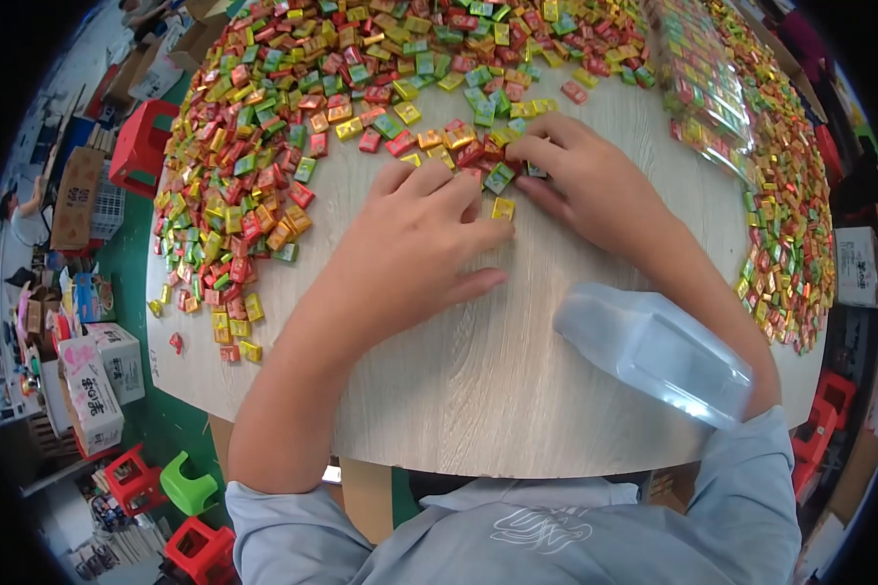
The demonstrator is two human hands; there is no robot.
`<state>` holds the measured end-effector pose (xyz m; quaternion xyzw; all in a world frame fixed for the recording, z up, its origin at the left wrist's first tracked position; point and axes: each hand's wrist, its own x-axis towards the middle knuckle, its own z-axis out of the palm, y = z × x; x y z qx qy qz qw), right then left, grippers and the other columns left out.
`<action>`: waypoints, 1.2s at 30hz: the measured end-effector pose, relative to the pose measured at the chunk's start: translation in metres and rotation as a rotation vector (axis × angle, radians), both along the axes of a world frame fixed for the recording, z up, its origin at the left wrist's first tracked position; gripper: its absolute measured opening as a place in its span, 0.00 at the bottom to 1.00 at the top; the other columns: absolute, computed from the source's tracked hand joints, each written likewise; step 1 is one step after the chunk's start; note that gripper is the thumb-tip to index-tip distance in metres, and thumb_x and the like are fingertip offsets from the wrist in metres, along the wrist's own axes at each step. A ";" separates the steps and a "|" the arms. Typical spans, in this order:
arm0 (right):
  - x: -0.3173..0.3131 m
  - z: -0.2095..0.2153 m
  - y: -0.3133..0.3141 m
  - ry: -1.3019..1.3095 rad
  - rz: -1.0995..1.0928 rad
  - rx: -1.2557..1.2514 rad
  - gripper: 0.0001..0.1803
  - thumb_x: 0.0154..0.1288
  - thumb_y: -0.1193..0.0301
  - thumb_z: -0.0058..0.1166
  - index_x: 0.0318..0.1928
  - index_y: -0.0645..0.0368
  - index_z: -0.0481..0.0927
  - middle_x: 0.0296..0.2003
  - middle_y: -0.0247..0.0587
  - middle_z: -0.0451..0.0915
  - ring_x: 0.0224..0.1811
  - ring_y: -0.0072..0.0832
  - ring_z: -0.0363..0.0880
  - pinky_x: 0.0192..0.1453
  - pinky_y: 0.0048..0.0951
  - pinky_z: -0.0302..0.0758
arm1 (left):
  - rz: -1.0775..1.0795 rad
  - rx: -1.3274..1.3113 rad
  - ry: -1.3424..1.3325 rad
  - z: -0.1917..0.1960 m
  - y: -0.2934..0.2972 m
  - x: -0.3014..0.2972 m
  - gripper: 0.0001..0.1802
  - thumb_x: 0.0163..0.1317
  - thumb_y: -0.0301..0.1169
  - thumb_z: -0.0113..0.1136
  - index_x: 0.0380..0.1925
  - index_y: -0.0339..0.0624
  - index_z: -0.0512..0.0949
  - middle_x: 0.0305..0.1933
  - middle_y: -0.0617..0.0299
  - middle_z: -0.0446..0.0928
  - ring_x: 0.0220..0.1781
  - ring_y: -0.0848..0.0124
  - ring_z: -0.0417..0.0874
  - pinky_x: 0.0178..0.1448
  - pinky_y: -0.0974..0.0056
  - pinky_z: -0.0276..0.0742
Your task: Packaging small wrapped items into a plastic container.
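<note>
Small wrapped candies point(458, 146) in red, green, yellow and orange lie in a loose cluster before my hands. My left hand point(415, 234) rests palm down at the cluster's near side, fingers bent and apart, thumb stretched out. Its forefinger reaches to a yellow candy point(502, 209); what is under the palm is hidden. To the right, my right hand point(590, 175) curls at the cluster's edge. A greenish candy point(536, 170) shows between its thumb and fingers, partly hidden. A green candy point(498, 177) lies between the two hands.
Heaps of candies point(254, 146) cover the table's far and left sides, with another heap point(785, 244) at right. A clear plastic container point(654, 351) lies by my right forearm. Clear-wrapped packs of candies point(702, 83) stand at far right. Plastic stools point(187, 483) and boxes point(93, 395) stand left of the table.
</note>
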<state>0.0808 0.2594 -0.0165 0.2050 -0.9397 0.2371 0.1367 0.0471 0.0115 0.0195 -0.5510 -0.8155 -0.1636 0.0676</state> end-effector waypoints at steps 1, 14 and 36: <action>0.001 0.000 -0.001 0.010 0.009 0.019 0.12 0.68 0.71 0.65 0.50 0.58 0.81 0.48 0.46 0.80 0.52 0.48 0.81 0.55 0.43 0.80 | -0.007 -0.020 -0.018 -0.003 -0.001 0.000 0.16 0.55 0.40 0.77 0.43 0.53 0.86 0.43 0.64 0.78 0.52 0.61 0.79 0.61 0.54 0.74; 0.022 0.015 -0.007 -0.094 0.010 0.005 0.11 0.68 0.72 0.66 0.44 0.61 0.78 0.43 0.45 0.78 0.43 0.45 0.82 0.46 0.41 0.80 | 0.116 -0.008 0.104 -0.012 0.007 -0.005 0.20 0.62 0.40 0.72 0.53 0.48 0.84 0.50 0.59 0.79 0.57 0.57 0.77 0.64 0.51 0.72; 0.028 0.022 0.014 -0.116 0.078 0.110 0.14 0.62 0.73 0.67 0.49 0.55 0.84 0.46 0.43 0.80 0.47 0.45 0.82 0.50 0.42 0.79 | 0.068 -0.095 0.008 -0.004 0.007 0.012 0.28 0.60 0.38 0.73 0.62 0.47 0.82 0.57 0.60 0.78 0.62 0.54 0.74 0.68 0.49 0.71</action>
